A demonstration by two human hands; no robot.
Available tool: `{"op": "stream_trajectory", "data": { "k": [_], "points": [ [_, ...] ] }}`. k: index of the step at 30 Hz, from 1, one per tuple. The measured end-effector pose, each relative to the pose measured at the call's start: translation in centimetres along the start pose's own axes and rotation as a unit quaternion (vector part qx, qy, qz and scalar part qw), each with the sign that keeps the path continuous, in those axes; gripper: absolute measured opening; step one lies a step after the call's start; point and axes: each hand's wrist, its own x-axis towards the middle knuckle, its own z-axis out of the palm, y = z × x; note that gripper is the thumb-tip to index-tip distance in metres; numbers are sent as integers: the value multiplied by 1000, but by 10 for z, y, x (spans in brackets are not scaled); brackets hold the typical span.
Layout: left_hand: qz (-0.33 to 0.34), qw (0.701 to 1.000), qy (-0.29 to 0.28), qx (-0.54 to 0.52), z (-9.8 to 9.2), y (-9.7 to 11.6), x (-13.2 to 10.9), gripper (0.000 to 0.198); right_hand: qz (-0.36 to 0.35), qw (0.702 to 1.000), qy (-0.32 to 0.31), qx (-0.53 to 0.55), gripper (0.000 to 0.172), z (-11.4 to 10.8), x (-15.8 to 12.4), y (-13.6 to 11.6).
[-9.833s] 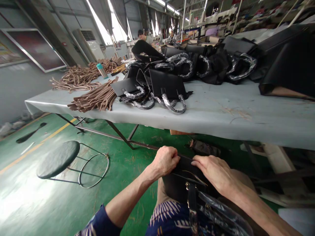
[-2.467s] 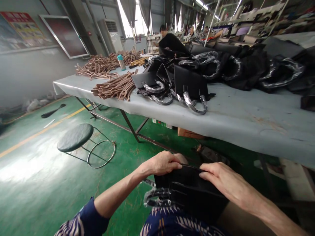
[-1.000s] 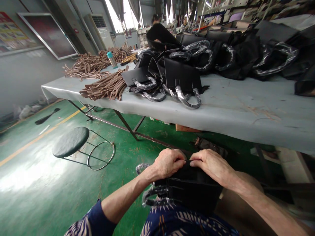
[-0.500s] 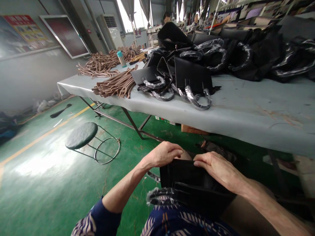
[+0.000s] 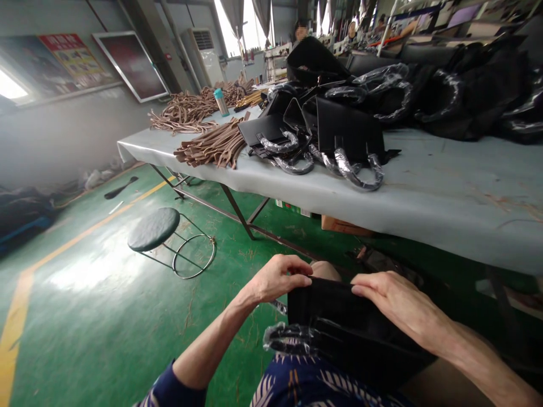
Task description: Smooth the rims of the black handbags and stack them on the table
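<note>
A black handbag [image 5: 339, 322] rests on my lap, its plastic-wrapped handle [image 5: 288, 339] hanging toward me. My left hand [image 5: 278, 277] pinches the left end of the bag's top edge with closed fingers. At the right end of that same edge my right hand [image 5: 396, 302] lies over it, fingers curled onto it. The two hands sit a short way apart along the rim.
A long grey table [image 5: 424, 192] spans ahead with a heap of black bags [image 5: 339, 130], wrapped handles, brown straps [image 5: 212, 148] and a teal bottle [image 5: 220, 102]. A round stool [image 5: 155, 229] stands on the green floor at left. People sit far behind.
My hands met at the middle of the bag's top edge, then slid apart to its two ends. The bag was turned over on my lap earlier. My view has drifted left.
</note>
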Motion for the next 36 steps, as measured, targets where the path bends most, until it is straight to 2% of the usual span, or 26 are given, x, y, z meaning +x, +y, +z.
{"op": "stream_trajectory", "data": {
  "k": [4,7,13,16,20,24,27,30,32,34,36],
  "points": [
    [-6,997,-33,64,0,6,7,29,3,1000,-1,-14,30,2,-2,-4],
    [-6,996,-61,73,4,7,15,26,6,1000,2,-29,28,3,-4,-8],
    [-81,996,-34,4,13,5,24,23,15,999,-16,-48,29,3,-4,-11],
    [-50,998,9,23,12,9,22,18,17,999,-14,-40,30,3,-5,-7],
    [-38,992,120,33,-1,8,12,17,10,1000,1,-17,31,4,-6,0],
    [-91,971,222,14,-22,-16,-8,25,-7,1000,23,-6,33,6,-7,4],
    [-117,960,252,3,-33,-38,-27,28,-7,1000,16,-6,34,8,-6,6],
    [-131,957,258,-8,-35,-49,-40,31,0,1000,5,-4,34,10,-5,7],
    [-121,961,247,17,-30,-46,-41,36,2,1000,-2,-5,33,12,-4,8],
    [-71,972,219,49,-24,-34,-37,38,3,1000,-3,-9,33,12,-5,7],
    [-3,984,168,63,-16,-19,-28,32,7,1000,-3,-14,32,13,-6,5]
  ]
}}
